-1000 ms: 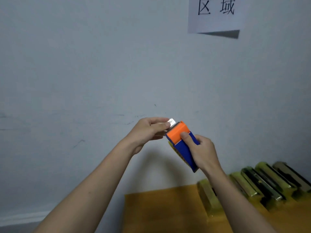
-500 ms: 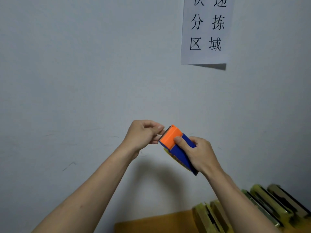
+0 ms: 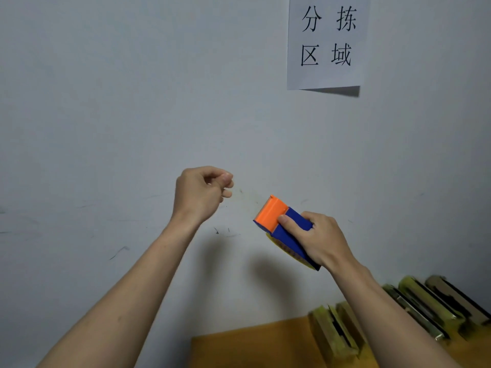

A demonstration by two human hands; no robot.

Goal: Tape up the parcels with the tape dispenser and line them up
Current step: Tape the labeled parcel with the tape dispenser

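My right hand (image 3: pixel 318 237) grips a blue tape dispenser (image 3: pixel 285 232) with an orange front, held in the air in front of the wall. My left hand (image 3: pixel 202 195) is up and to the left of it, with thumb and forefinger pinched together. A faint clear strip of tape (image 3: pixel 245 199) seems to stretch from those fingers to the dispenser's orange end. Several flat parcels (image 3: pixel 419 306) stand on edge in a row at the lower right, partly hidden by my right forearm.
An orange-yellow tabletop (image 3: pixel 252 346) shows at the bottom, against a grey-white wall (image 3: pixel 106 128). A paper sign (image 3: pixel 326 43) with black characters hangs on the wall at the upper right.
My hands have drawn apart: the left moved up and left, away from the dispenser's orange end, and the right moved down and right. The view tilted upward, so more of the sign shows.
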